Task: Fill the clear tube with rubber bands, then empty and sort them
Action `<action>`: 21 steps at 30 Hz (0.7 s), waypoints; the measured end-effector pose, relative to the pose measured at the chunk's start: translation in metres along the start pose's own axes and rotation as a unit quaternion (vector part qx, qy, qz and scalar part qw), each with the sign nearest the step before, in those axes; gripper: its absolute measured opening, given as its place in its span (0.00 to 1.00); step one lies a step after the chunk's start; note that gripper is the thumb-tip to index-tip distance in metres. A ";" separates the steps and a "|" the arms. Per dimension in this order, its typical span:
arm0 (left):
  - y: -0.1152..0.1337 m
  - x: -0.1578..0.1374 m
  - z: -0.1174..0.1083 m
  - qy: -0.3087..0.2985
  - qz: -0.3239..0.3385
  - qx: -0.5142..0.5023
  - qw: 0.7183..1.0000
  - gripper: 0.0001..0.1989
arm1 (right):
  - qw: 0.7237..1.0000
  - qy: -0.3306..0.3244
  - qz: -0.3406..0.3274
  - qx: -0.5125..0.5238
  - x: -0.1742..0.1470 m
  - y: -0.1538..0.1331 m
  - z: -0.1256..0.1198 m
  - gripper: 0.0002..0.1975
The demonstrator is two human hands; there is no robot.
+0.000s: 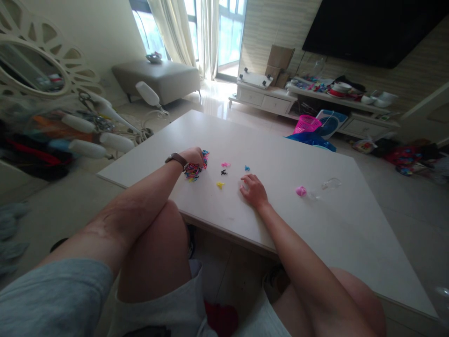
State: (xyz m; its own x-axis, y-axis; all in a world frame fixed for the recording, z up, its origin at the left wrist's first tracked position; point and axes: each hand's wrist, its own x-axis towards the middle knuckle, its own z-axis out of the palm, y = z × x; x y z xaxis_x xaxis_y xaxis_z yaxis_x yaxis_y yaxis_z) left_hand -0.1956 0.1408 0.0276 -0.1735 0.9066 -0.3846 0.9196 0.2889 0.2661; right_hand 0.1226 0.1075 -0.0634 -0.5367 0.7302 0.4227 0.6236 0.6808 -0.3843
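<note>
My left hand point(194, 156), a dark-strapped watch point(177, 159) on its wrist, reaches down into a pile of small, thin, multicoloured pieces point(192, 173), too small to name surely. Its fingers curl downward and closed; what they pinch is hidden. Right of the pile lie a pink piece or cluster point(225, 164), a black one point(223, 172), a yellow one point(220, 185) and a blue one point(247, 168), apart from each other. My right hand point(254, 191) rests on the white table point(280, 159) just below the blue one, fingers loosely spread, holding nothing visible.
Farther right on the tabletop are a pink rounded object point(300, 191) and a clear plastic item point(331, 183). A pink basket point(307, 124) stands beyond the far edge. White lamp-like parts point(87, 149) and clutter sit left; a bench point(157, 79) stands behind.
</note>
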 end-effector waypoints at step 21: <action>0.014 -0.005 0.011 -0.055 0.101 -0.131 0.985 0.06 | 1.000 0.009 -0.009 -0.004 0.000 0.001 0.002 0.10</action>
State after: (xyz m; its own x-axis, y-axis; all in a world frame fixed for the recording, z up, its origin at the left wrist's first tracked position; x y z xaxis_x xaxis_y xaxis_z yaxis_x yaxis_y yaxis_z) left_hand -0.1779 0.1369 0.0238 0.0560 0.9192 -0.3898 0.8060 0.1888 0.5611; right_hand 0.1219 0.1081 -0.0650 -0.5367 0.7173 0.4444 0.6195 0.6925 -0.3697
